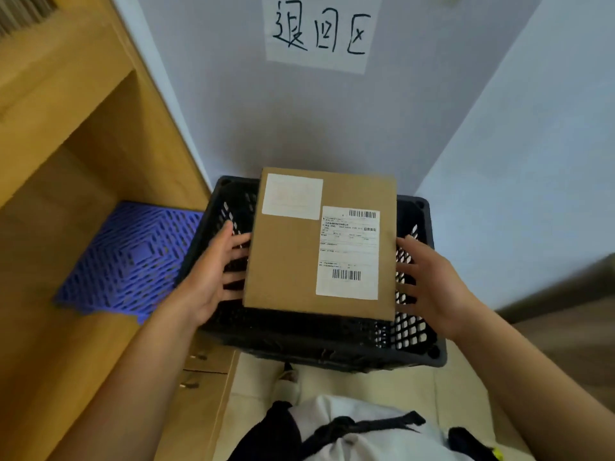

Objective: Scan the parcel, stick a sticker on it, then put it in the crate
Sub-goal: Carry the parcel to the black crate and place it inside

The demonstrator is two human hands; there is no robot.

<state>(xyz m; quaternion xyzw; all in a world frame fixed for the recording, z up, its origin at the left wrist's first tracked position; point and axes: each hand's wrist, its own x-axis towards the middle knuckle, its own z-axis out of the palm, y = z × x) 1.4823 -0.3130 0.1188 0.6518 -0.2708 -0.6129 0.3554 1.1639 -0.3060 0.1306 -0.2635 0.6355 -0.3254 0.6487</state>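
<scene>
At frame centre the parcel sat over the black crate, hiding its interior. The left hand and right hand flanked it, fingers spread; contact was unclear. The pale sticker was unreadable.

Parcel: matt brown cardboard, smooth, white paper labels. Crate: black perforated plastic, dull. Blue mat: lattice plastic. Shelf: pale wood, smooth. Wall sign: paper.
</scene>
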